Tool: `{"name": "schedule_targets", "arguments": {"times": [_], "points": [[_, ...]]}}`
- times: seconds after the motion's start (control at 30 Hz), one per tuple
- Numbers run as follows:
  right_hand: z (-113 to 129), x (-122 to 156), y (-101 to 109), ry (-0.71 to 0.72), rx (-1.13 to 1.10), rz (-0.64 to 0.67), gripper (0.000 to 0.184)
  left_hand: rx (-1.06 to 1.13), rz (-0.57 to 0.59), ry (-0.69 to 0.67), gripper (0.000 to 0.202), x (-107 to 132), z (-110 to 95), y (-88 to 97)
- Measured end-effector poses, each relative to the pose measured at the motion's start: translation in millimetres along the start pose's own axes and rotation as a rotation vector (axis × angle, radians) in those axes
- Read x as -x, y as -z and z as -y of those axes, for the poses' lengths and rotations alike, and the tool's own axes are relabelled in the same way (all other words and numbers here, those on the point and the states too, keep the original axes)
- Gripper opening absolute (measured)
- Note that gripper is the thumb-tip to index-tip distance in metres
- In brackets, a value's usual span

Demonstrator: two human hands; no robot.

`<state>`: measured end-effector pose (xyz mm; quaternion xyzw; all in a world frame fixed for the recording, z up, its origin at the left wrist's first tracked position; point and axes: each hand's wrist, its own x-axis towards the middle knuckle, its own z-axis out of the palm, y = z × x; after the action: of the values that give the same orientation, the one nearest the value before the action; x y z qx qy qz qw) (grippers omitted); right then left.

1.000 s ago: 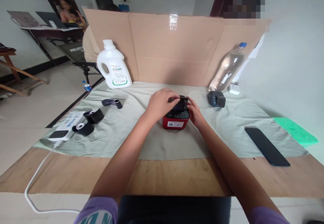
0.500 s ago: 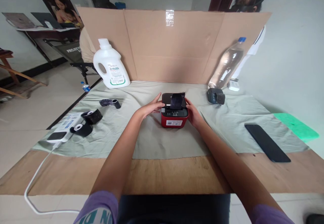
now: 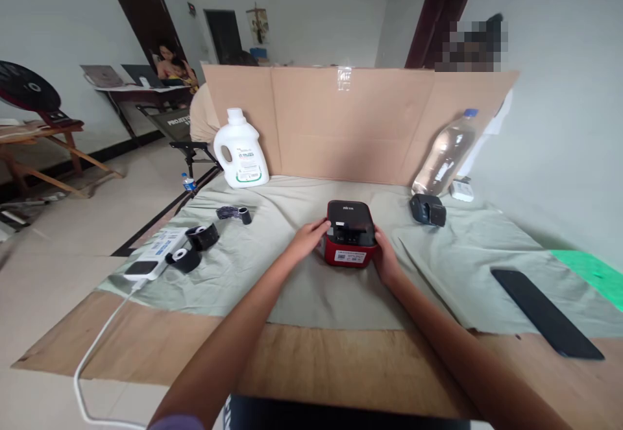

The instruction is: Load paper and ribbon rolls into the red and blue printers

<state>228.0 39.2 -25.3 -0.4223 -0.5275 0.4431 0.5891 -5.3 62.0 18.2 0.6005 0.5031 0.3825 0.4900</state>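
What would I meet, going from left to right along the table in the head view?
white power strip → white detergent bottle → left hand → red and black label printer → right hand → small black device → black phone

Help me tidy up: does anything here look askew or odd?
The clear bottle at the back right looks tilted against the cardboard, not upright. Left of the printer, a small roll has a loose strip trailing. Nothing spilled.
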Motion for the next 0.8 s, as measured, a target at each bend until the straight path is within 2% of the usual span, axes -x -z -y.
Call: {"name": "schedule_targets", "arguments": {"times": [0.1,0.17,0.2,0.23,0.27,0.33,0.4,0.47,0.5,0.57,0.6,0.67,0.8], "points": [[9.2,16.5,4.4,0.028,0.177,0.111,0.075,-0.249,-0.151,-0.193,0.043,8.7,-4.2,33.8],[17.0,20.9,1.2,0.065,0.244,0.161,0.09,-0.39,-0.326,-0.215,0.035,11.5,-10.5,63.8],[20.3,21.2,-1.8,0.091,0.265,0.174,0.096,-0.395,-0.377,-0.214,0.037,12.3,-13.3,75.1],[22.8,20.9,-5.1,0.118,0.285,0.176,0.1,-0.353,-0.364,-0.207,0.041,13.1,-15.3,81.4],[24.6,20.3,-7.9,0.137,0.311,0.174,0.102,-0.278,-0.288,-0.193,0.046,14.4,-16.1,81.6],[25.9,20.0,-11.4,0.153,0.375,0.167,0.104,-0.128,-0.031,-0.133,0.062,19.2,-13.5,64.2],[25.3,21.6,-12.1,0.161,0.438,0.15,0.105,-0.015,0.153,-0.132,0.074,25.3,-6.8,32.7],[25.0,23.1,-13.3,0.167,0.48,0.133,0.106,0.057,0.176,-0.193,0.08,29.3,0.0,4.0],[25.4,22.7,-15.5,0.166,0.495,0.121,0.106,0.068,0.15,-0.2,0.075,29.3,2.0,-4.7],[27.3,16.8,-25.3,0.153,0.524,0.123,0.105,0.076,0.076,-0.205,0.061,24.9,2.0,-7.2],[28.5,10.7,-33.4,0.162,0.53,0.13,0.105,0.079,0.035,-0.203,0.055,20.8,-0.1,-1.1],[30.6,-7.7,-56.4,0.206,0.524,0.162,0.105,0.097,-0.035,-0.198,0.048,10.0,-7.3,22.6],[31.6,-58.6,-122.2,0.252,0.464,0.194,0.107,0.157,-0.153,-0.111,0.04,-16.3,-24.2,91.4]]}}
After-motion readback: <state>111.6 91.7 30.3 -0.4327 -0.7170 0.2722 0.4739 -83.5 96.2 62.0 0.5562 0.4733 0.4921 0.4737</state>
